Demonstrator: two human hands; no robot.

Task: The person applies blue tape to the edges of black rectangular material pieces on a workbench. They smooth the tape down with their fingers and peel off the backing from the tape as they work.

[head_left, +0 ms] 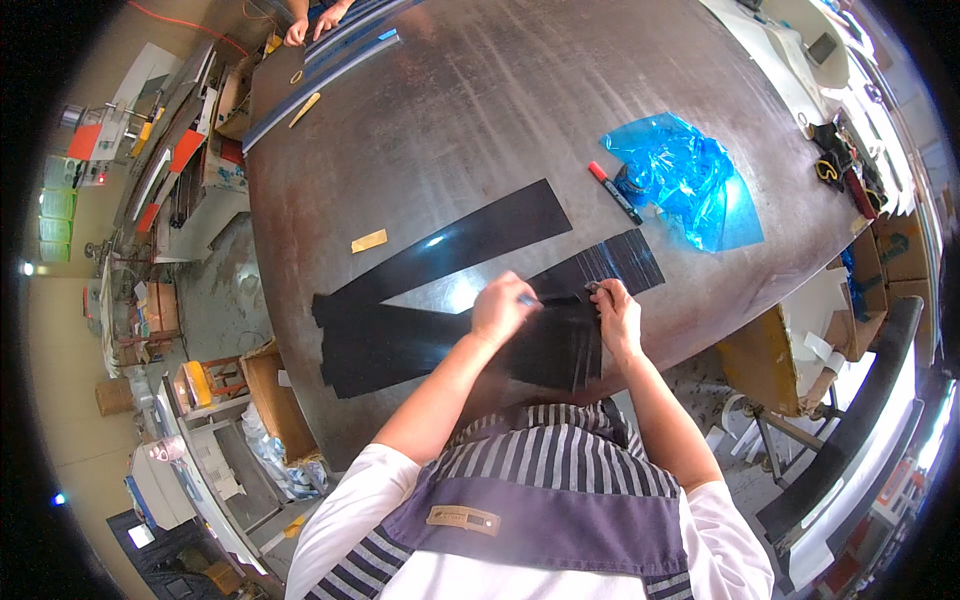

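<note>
Black flat strips (420, 345) lie in a stack at the table's near edge, glossy in places. One long strip (470, 235) slants away to the upper right, and a fanned bundle of strips (620, 262) lies beyond my right hand. My left hand (503, 308) is closed in a pinch above the stack; a small bluish bit shows at its fingertips, too blurred to name. My right hand (618, 312) pinches the edge of a black strip near the stack's right end. Its fingers partly hide that edge.
Crumpled blue plastic film (690, 180) and a red-capped black marker (615, 192) lie on the metal table (480, 110). Tan tape (369, 241) sits left of the strips. Another person's hands (318, 22) work at the far left beside long bars (330, 85). Cardboard boxes stand at both sides.
</note>
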